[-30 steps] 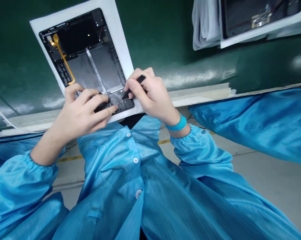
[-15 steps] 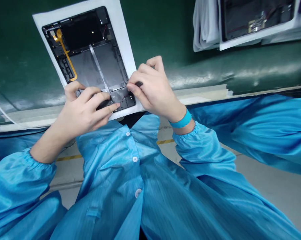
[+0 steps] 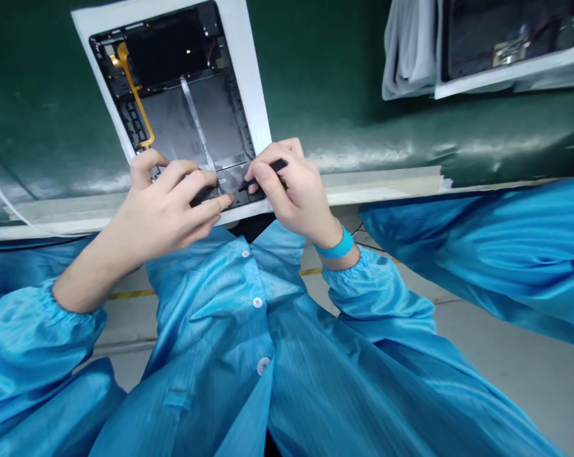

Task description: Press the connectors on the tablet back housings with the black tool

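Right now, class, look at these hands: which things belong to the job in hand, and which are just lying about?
Job in hand:
left hand
right hand
black tool
opened tablet
white sheet

Lying about:
second tablet
white cloth
white cable
green table

Matt black plastic tablet frame (image 3: pixel 131 122), dull grey metal plate (image 3: pixel 218 114), smooth white paper sheet (image 3: pixel 254 89), glossy blue smock cloth (image 3: pixel 211 355)

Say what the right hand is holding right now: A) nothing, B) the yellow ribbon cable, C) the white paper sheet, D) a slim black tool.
D: the right hand pinches a slim black tool between thumb and fingers, its tip pointing toward the dark tablet housing.
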### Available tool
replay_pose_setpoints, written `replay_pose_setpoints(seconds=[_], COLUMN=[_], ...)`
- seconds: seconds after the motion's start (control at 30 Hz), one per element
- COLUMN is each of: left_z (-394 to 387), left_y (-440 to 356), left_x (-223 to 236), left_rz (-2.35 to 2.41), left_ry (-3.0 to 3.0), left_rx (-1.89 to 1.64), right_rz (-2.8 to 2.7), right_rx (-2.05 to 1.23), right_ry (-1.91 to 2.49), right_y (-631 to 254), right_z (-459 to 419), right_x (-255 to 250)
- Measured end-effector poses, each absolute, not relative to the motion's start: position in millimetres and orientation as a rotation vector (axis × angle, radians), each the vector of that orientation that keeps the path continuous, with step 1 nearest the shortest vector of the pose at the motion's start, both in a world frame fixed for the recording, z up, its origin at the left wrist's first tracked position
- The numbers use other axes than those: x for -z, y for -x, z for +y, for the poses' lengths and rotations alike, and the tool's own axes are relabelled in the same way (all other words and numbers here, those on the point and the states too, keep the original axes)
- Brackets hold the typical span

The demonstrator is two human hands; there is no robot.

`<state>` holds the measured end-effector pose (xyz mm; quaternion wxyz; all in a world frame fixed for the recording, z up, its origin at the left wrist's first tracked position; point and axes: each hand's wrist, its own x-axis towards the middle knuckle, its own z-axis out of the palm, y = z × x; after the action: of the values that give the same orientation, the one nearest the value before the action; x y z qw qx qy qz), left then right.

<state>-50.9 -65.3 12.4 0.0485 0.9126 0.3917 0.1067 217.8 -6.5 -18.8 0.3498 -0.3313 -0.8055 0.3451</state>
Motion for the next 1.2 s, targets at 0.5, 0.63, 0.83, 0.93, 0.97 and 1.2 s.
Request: replay_pose_setpoints(seconds=[0.5,0.63,0.83,0.93,0.97,1.2], left_z=[-62.7,-62.9,-62.0,-61.1,-61.0,-62.7], left_y=[52.2,52.5,52.8,53.5,53.7,54.6], left_x=[-9.2,-8.4,-7.2,-6.0,-5.7,-7.9], left_rz=[1.246,1.271,1.262,1.262,1.265,1.224], left_ry=[-2.726,-2.665,-2.546,-2.498,-2.507,-2.682], left_rx=[-0.345,-0.317,-0.373,-0.353,-0.352,-0.299], right_rz=[-2.169,-2.154,-2.161,-2.168,-2.169,-2.159], right_rx=[-0.913,-0.92,-0.91,-0.904,-0.91,-0.933], right_ry=[0.809,0.81,0.803,0.791,0.794,0.849], right_y=[-216.8,-217.4,-215.9,-214.9,-214.7,-213.0], right_z=[-3.4,-2.3,-0.7,-0.3,-0.3,-2.7], right_x=[24.6,23.4,23.9,22.7,22.1,20.3])
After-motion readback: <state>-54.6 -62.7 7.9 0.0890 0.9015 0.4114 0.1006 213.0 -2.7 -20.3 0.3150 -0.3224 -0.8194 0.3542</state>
